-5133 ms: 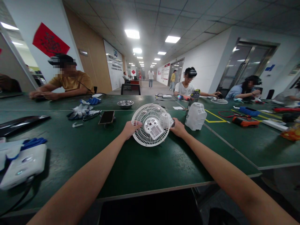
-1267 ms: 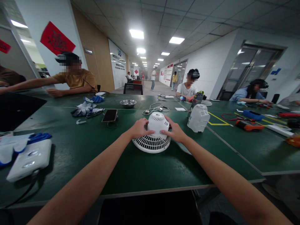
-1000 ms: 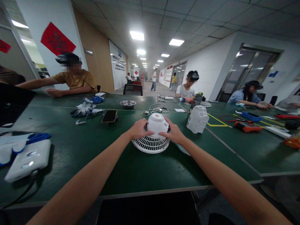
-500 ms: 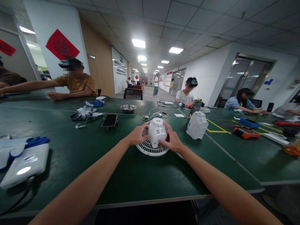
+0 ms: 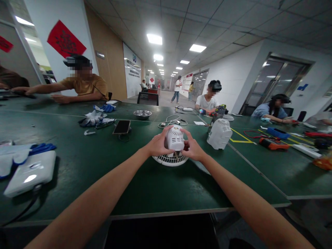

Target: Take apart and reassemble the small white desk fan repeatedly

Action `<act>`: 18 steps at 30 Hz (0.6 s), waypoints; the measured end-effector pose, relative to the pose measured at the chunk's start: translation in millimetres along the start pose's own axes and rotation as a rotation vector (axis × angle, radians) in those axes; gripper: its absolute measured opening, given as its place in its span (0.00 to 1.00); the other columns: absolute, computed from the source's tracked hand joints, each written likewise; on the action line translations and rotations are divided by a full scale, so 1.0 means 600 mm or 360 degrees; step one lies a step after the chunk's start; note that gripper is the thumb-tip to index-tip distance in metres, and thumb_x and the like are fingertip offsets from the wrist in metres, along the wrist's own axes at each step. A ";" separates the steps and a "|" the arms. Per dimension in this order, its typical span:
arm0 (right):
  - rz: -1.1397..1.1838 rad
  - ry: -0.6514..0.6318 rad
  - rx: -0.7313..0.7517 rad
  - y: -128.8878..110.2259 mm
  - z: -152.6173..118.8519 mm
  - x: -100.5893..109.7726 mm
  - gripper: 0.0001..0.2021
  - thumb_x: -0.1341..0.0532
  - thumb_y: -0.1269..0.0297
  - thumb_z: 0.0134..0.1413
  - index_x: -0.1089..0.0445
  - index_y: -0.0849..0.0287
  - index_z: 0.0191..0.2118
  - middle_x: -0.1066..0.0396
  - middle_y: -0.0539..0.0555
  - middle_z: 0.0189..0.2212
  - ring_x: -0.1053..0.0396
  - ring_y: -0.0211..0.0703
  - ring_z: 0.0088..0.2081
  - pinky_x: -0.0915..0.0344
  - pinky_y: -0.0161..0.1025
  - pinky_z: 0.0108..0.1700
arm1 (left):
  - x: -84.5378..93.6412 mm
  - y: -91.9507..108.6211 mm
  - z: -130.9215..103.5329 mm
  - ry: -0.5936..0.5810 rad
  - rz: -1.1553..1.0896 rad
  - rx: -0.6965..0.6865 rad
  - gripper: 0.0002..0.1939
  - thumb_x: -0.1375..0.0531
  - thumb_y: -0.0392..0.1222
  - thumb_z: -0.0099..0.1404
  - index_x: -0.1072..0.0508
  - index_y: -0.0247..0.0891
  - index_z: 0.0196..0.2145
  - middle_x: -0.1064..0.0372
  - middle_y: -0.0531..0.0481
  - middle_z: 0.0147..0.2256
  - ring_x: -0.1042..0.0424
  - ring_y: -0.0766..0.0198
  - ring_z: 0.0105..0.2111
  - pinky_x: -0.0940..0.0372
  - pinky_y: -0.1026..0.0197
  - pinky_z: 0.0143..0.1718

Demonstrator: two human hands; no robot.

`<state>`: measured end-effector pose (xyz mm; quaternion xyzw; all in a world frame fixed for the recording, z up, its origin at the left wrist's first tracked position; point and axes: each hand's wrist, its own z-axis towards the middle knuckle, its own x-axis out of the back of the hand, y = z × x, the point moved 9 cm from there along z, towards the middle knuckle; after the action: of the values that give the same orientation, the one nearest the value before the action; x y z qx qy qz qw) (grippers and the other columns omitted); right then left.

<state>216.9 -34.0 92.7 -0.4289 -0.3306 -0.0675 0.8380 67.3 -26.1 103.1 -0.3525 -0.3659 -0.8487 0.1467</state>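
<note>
A white vented fan motor cover [image 5: 174, 139] is between my two hands, above a round white fan grille [image 5: 168, 160] lying on the green table. My left hand [image 5: 158, 143] grips its left side, thumb along the lower front. On the opposite side, my right hand [image 5: 193, 146] holds it with fingers and thumb. Under the cover's near edge a dark part [image 5: 177, 153] shows; I cannot make out exactly what it is. To the right stands a white vented fan housing [image 5: 220, 134], upright and apart from my hands.
Beyond the grille lie a coiled white cable [image 5: 172, 121] and a metal bowl [image 5: 142, 113]. Left are a phone [image 5: 121, 127], work gloves [image 5: 94, 118] and a white power bank [image 5: 31, 173]. An orange multimeter [image 5: 274, 144] lies right. Several people sit around the table.
The motor cover's near edge has risen off the grille, exposing the dark part beneath. Both hands stay on its sides. My view has shifted slightly.
</note>
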 end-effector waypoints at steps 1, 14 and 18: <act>0.0006 -0.0004 0.0000 -0.001 0.000 0.001 0.48 0.36 0.70 0.41 0.57 0.50 0.68 0.29 0.45 0.25 0.32 0.39 0.24 0.33 0.38 0.30 | 0.001 -0.001 0.000 -0.0004 0.0002 0.0008 0.58 0.31 0.55 0.47 0.59 0.45 0.68 0.38 0.38 0.57 0.29 0.41 0.49 0.36 0.46 0.50; -0.0395 0.0237 0.0107 -0.010 0.001 0.016 0.52 0.31 0.50 0.44 0.59 0.52 0.69 0.36 0.61 0.58 0.31 0.61 0.51 0.35 0.57 0.53 | -0.001 -0.016 -0.001 0.0122 0.0167 0.0042 0.56 0.32 0.58 0.51 0.57 0.48 0.69 0.43 0.39 0.63 0.34 0.40 0.55 0.41 0.43 0.55; -0.0476 0.0350 0.0064 0.010 0.006 0.025 0.48 0.32 0.57 0.46 0.58 0.52 0.69 0.41 0.61 0.62 0.33 0.61 0.54 0.37 0.57 0.56 | 0.005 -0.025 -0.001 0.0222 0.0111 0.0033 0.49 0.36 0.57 0.57 0.55 0.45 0.69 0.32 0.41 0.55 0.29 0.47 0.50 0.40 0.48 0.54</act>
<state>228.8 -24.8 99.3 -0.3481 -0.2984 -0.2313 0.8581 57.4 -16.2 96.9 -0.3034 -0.3511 -0.8618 0.2049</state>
